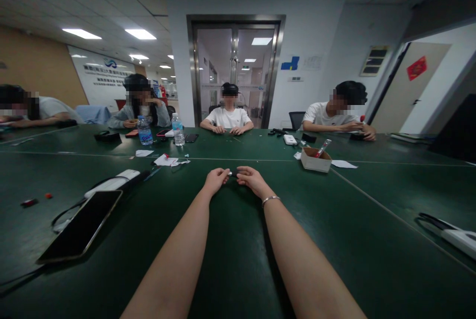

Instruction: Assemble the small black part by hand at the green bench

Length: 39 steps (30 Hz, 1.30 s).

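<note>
Both my hands meet over the green table (230,259), a little below the middle of the view. Between them is a small dark object (234,173) with a shiny silver end on its left. My left hand (216,180) pinches the silver end with its fingertips. The fingers of my right hand (253,181) are closed on the dark end, and a bracelet sits on that wrist. The object is too small to name.
A phone (84,227) and a white power bank (113,184) with cables lie at the left. Ahead stand two bottles (145,131) and a small box (316,160). Several people sit along the far side. Another white device (461,239) lies at the right edge.
</note>
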Motion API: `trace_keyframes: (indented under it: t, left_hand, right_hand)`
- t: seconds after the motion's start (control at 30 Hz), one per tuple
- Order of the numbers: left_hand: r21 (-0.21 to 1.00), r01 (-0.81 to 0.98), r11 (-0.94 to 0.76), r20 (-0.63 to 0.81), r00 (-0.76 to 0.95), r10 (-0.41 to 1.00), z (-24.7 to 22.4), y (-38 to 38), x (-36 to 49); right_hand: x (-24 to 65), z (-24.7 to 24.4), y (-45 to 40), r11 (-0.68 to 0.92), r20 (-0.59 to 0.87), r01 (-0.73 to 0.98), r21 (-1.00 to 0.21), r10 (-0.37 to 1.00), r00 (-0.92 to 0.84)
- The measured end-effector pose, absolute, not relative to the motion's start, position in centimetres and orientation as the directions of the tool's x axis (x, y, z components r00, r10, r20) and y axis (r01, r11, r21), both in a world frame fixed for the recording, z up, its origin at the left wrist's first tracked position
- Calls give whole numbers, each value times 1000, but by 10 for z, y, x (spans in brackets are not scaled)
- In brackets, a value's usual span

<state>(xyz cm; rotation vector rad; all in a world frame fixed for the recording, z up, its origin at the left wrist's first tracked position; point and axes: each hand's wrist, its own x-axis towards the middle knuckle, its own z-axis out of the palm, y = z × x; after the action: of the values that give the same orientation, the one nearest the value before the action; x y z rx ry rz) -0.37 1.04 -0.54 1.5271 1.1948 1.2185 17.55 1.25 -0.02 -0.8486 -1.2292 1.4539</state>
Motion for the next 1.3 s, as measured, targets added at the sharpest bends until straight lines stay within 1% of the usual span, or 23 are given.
trace_keyframes:
  t: [0.07, 0.13, 0.27, 0.33, 0.5, 0.67, 0.83, 0.93, 1.13, 1.3]
  left_hand:
    - [946, 229, -229, 216, 81, 973, -6, 10, -4]
    - [944, 245, -222, 211, 70, 975, -7, 10, -3]
    - [970, 165, -178, 180, 4, 984, -6, 10, -1]
    - [971, 133, -199, 202, -10, 979, -4, 9, -1]
    - [956, 136, -260, 252, 72, 965, 2, 3, -2]
    - [947, 145, -286, 280, 65, 958, -2, 6, -3]
    - [955, 139, -261, 252, 78, 965, -9, 13, -4]
    - [954, 168, -247, 238, 74, 968, -10, 15, -3]
    - [964, 111, -243, 238, 55, 970, -2, 6, 0]
    - [953, 132, -272, 262, 88, 961, 3, 1, 0]
  right_hand:
    - [176, 0, 12, 27, 89, -243, -970, 965, -248]
    - [175, 2, 10, 21, 83, -246, -969, 966, -244]
    - [175, 5, 8, 0, 62, -270, -963, 974, -220]
    - [175, 5, 7, 0, 62, -283, -959, 976, -210]
    - [174, 4, 8, 12, 69, -292, -956, 980, -186]
    - [174, 3, 8, 13, 73, -275, -961, 975, -208]
    - [174, 5, 7, 13, 71, -281, -960, 978, -198]
    - [174, 6, 7, 14, 70, -285, -958, 980, -187]
    - [174, 5, 8, 9, 60, -306, -952, 985, -160]
    - [174, 5, 8, -15, 44, -299, -954, 981, -191]
